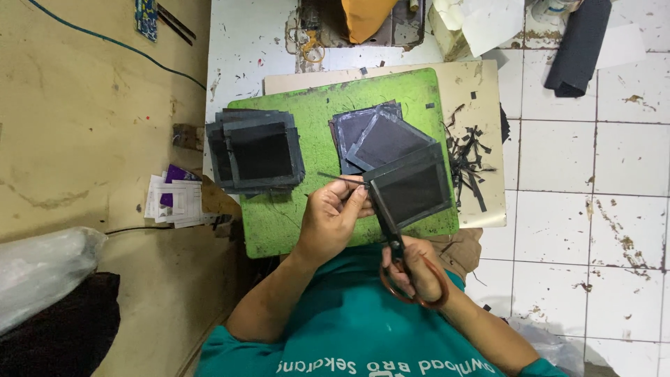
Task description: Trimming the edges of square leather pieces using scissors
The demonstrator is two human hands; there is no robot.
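Scissors [391, 223] gripped in my right hand [419, 269] bite the dark framed panel [412, 188] pinched by my left hand [335, 216], so any wobble could wander the cut.

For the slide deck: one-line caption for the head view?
Right hand scissors trim a dark framed panel held by the left hand over a green mat.

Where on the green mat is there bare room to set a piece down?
The green mat is bare along its near-left corner, below the left stack, and in the strip between that stack and the middle pile. The right side is crowded: left hand, scissors, offcut strips.
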